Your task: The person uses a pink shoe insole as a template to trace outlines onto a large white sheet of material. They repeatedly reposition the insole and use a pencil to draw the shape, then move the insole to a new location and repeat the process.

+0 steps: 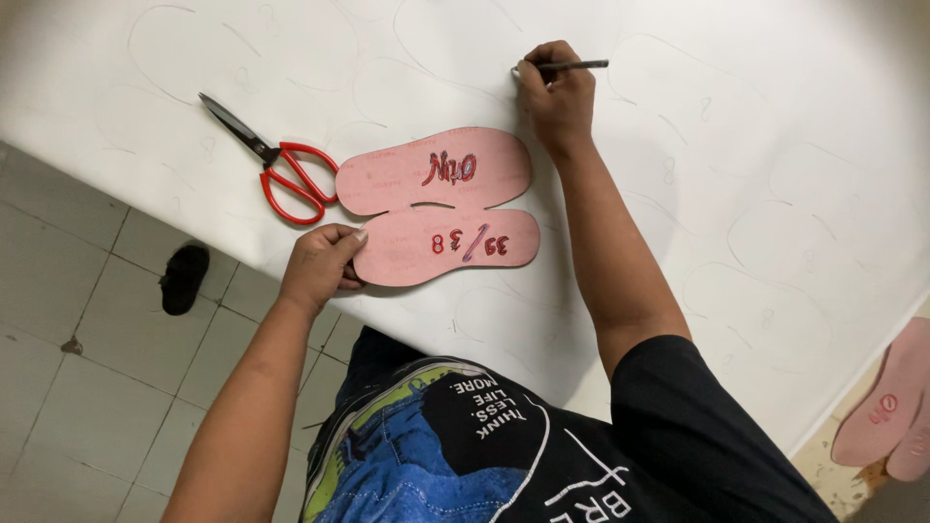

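The left hand (320, 266) pinches the heel end of the nearer pink insole template (455, 246), fingers closed on its edge, apparently to stop it sliding on the white sheet (678, 145). A second pink template (436, 169) lies just beyond, touching the first along its inner curve. The right hand (554, 95) is closed around a pen (572, 66), tip set on the sheet beyond the far template's toe, in a writing grip. Faint sole outlines cover the sheet. Red-handled scissors (281, 165) rest left of the templates, blades pointing away. More pink templates (891, 407) lie at the right edge.
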Demonstrator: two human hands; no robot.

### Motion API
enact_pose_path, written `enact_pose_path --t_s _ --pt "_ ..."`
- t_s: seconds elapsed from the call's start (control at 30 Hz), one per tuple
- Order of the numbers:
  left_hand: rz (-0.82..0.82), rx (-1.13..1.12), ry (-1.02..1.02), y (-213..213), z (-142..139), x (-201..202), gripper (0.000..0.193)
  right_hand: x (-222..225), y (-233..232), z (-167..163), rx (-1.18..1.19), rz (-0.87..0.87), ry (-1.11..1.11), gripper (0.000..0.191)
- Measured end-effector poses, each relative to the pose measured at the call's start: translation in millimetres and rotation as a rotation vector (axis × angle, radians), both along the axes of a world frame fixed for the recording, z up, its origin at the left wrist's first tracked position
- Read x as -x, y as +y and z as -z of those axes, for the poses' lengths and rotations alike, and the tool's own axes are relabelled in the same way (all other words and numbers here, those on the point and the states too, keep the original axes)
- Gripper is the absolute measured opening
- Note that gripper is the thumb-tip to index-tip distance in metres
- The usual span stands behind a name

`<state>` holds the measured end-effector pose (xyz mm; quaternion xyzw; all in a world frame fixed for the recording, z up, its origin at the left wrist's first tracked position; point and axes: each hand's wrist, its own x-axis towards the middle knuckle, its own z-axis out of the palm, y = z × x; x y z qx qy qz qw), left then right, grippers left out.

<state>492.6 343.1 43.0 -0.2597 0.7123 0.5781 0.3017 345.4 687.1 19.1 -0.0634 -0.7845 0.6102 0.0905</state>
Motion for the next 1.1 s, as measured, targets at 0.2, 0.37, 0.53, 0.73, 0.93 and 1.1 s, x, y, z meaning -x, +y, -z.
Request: enact_pose_path --t_s 0.2,0.37,0.53,0.73,0.93,1.1 --pt "0.003 -0.009 -0.009 -4.3 -2.1 2.9 0.025 17.5 -4.4 -5.4 0.103 -0.103 0.093 0.006" --pt "0.0 -0.045 -0.006 -7.7 -1.1 8.7 0.024 34.2 7.1 -7.5 -0.035 0.013 0.04 0.006" --pt "0.01 -0.014 -0.014 -10.6 -1.9 10.9 0.024 65.9 14.7 -13.5 0.118 0.024 0.225 0.006" --pt "0.005 -0.047 -0.03 -13.9 -2.2 17.4 0.024 73.6 12.8 -21.0 0.063 0.119 0.028 0.007" --pt "0.013 -0.047 -0.027 -20.2 -1.6 20.6 0.025 88.5 1.9 -21.4 0.114 0.052 0.116 0.006" --pt "0.022 -0.05 -0.014 -22.8 -3.4 17.5 0.027 76.4 7.5 -19.3 0.163 0.085 0.107 0.004"
